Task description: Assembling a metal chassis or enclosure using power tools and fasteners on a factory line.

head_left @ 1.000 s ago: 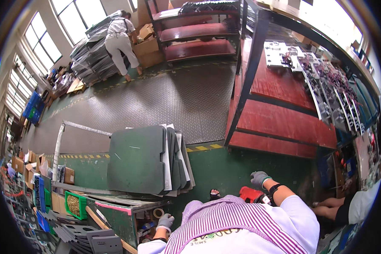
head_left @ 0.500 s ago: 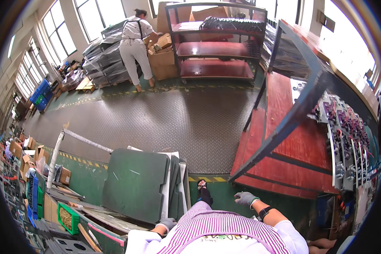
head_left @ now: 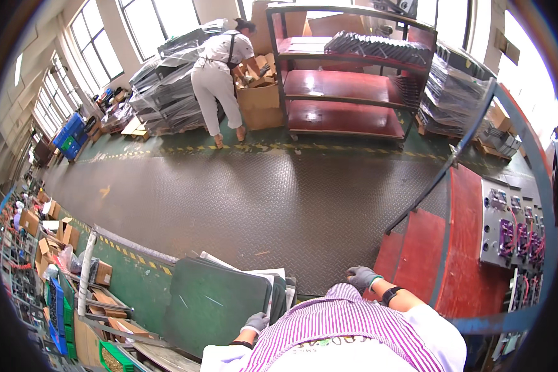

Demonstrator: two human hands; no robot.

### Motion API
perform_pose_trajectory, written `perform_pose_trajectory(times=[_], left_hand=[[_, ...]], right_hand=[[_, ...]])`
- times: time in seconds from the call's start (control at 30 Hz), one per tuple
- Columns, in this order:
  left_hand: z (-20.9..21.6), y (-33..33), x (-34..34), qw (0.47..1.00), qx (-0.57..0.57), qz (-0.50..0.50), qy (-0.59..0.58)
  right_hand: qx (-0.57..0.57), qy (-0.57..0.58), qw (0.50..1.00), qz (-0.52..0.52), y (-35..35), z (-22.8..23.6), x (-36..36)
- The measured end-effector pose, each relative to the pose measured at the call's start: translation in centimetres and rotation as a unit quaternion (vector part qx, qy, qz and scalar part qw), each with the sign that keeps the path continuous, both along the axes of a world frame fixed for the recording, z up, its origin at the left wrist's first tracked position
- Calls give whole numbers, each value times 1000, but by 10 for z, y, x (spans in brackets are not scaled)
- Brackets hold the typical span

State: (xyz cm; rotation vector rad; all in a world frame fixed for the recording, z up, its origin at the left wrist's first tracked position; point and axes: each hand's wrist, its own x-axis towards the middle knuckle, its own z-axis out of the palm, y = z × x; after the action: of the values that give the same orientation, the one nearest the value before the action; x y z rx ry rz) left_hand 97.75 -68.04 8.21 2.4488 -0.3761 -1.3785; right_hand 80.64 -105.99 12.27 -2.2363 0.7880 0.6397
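A dark green, flat, notched panel (head_left: 217, 301) fronts a leaning stack at front left; the grey-gloved left hand (head_left: 255, 322) overlaps its right side, fingers bent, contact and grip impossible to tell; the grey-gloved right hand (head_left: 362, 278), fingers partly bent, their spread unclear, now overlaps the red wooden rack (head_left: 471, 248) in view, against green floor half a second ago; the white shirt (head_left: 378, 347) bears printed lettering; beyond, one co-worker (head_left: 220, 68) bends beside one wheeled, dark-framed rack with three red shelves (head_left: 335, 85).
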Motion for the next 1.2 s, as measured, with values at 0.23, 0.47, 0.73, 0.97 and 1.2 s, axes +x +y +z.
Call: perform_pose_trajectory(times=[0.23,0.47,0.73,0.97,1.2], left_hand=[[-32,-43,85,995,82,52,-6],[-74,-97,135,958,172,228,1],[-94,-167,192,952,-8,302,48],[-165,-115,295,966,74,240,56],[-84,-10,545,964,49,255,-49]], right_hand=[[-16,293,940,175,-130,-68,24],[-78,257,941,207,-297,-81,234],[-138,-28,973,185,-302,-41,576],[-49,29,864,500,-180,-70,733],[-101,185,871,443,-128,-48,868]])
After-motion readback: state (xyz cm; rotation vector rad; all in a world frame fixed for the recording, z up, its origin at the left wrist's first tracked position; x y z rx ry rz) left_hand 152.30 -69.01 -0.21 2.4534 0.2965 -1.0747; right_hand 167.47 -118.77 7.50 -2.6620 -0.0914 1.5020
